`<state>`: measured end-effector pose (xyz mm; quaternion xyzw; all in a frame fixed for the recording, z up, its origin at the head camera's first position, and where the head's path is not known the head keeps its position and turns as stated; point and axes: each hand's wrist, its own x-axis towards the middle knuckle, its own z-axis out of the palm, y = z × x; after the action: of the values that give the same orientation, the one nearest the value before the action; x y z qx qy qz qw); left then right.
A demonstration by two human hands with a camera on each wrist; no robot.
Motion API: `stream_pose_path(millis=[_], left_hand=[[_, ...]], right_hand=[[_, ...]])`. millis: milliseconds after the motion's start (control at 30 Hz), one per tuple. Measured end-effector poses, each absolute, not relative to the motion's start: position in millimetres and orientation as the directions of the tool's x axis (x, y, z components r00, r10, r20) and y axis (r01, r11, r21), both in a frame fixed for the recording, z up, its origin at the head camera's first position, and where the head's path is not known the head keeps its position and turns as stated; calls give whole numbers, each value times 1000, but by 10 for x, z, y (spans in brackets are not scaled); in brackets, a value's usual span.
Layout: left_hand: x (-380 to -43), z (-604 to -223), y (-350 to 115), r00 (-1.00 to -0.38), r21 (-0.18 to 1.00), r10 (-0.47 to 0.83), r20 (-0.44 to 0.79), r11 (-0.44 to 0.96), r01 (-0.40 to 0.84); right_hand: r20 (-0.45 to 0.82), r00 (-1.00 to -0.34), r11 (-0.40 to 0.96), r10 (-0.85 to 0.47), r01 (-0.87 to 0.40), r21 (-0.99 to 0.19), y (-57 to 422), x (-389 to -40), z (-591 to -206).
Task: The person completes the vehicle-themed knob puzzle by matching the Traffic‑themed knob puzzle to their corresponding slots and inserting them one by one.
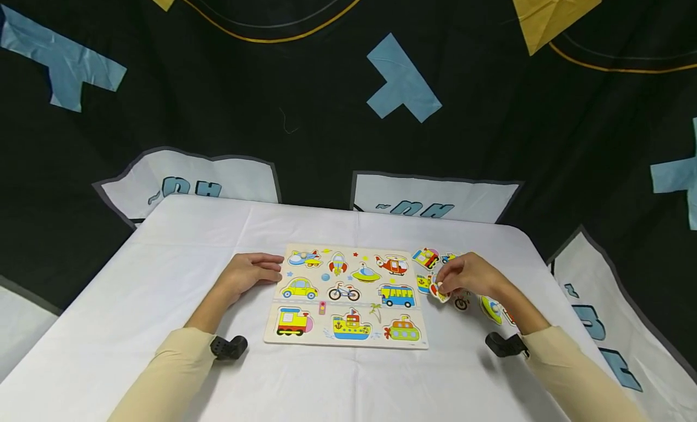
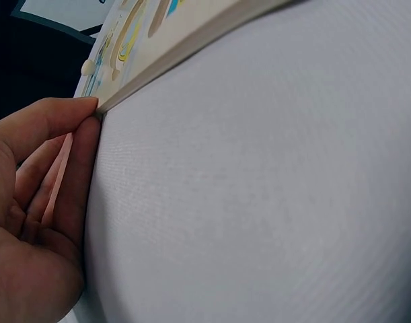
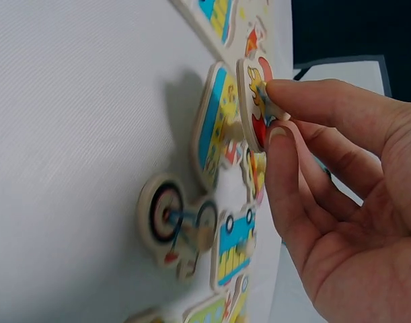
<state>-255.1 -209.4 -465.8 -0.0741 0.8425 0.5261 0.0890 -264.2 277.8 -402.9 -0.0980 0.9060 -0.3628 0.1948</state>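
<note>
A wooden peg-puzzle board (image 1: pixel 348 343) printed with vehicles lies on the white table. My left hand (image 1: pixel 247 276) reaches its left edge with extended fingers. In the left wrist view the fingertips (image 2: pixel 87 106) touch the board's edge. To the right of the board, my right hand (image 1: pixel 463 275) pinches the knob of a rocket puzzle piece (image 3: pixel 251 101) between thumb and index finger. That piece, with red fins and yellow flames, is tilted up on edge above a ship puzzle piece (image 3: pixel 215 128). A bicycle puzzle piece (image 3: pixel 168 215) lies close by.
More loose pieces lie right of the board, among them a train piece (image 1: pixel 426 258), a bus piece (image 3: pixel 235 245) and a flying saucer piece (image 1: pixel 491 310) near the right forearm. A black cloth (image 1: pixel 316 107) hangs behind the table.
</note>
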Motion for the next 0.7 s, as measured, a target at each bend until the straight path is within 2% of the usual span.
stream_pose_path(millis=[700], left_hand=[[-2539,-4625,-2079,-970,882,-28,-243,410,-232]], right_hand=[[-171,-947,658,-272,-53,-752,2056,-2907,-4097]])
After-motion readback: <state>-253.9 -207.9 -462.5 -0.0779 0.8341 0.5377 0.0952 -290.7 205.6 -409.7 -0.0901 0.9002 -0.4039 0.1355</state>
